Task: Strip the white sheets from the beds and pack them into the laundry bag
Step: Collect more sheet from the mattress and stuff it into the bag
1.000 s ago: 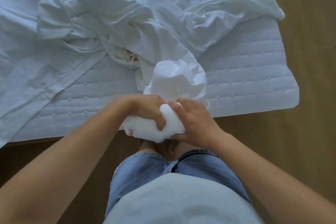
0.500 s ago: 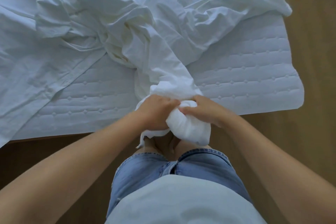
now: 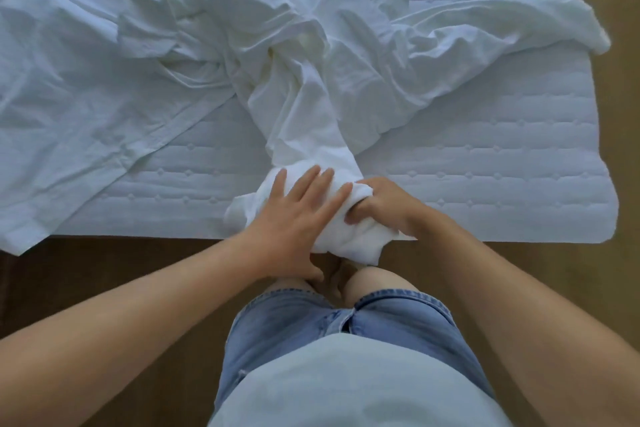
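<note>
At the near edge of the mattress, both hands work on one bunch of the white sheet. The right hand is closed around the gathered end, with cloth squeezed out between the fingers. The left hand lies flat and spread on top of the same bunch, fingers apart, pressing and not gripping. The two hands are just beside each other, with the wad between them.

From this wad the sheet runs up as a twisted rope to a big crumpled heap in the middle of the bed, and a wide flat part covers the left side and hangs a little over the edge. No laundry bag is in view.

I judge the sheet to be soft, light and not slippery, but bulky; it folds easily and keeps no shape. Pulling at one point only makes a long tail, so it seems better to gather it hand over hand, taking the rope part just above the wad. The loose left part may drag on the floor if it is pulled fast.
</note>
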`<control>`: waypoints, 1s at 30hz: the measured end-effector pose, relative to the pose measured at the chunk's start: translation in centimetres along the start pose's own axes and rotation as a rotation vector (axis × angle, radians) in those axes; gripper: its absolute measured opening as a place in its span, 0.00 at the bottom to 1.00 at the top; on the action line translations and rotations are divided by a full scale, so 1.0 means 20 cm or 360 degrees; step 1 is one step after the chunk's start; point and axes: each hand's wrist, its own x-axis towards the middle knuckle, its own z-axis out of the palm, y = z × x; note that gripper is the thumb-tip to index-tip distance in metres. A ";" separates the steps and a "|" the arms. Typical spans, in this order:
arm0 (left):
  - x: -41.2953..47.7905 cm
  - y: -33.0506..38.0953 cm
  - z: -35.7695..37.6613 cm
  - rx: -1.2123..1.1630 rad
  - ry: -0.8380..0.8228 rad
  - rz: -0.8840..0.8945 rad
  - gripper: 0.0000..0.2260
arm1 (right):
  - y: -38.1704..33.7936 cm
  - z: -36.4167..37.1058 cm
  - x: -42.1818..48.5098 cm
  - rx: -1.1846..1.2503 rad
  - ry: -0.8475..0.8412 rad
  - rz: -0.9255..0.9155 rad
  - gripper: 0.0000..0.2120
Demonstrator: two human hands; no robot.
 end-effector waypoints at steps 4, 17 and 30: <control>0.07 -0.04 0.17 0.0048 0.0798 -0.0032 0.42 | -0.12 -0.06 0.07 0.0322 -0.0162 0.0278 0.10; 0.25 -0.52 -0.10 -0.1601 -0.0803 -0.0526 0.23 | -0.09 0.13 0.25 -0.1757 0.0573 -0.1204 0.47; 0.10 -0.61 0.31 -0.0277 0.0670 -0.0191 0.53 | -0.44 0.12 0.53 0.0337 -0.0050 0.0320 0.16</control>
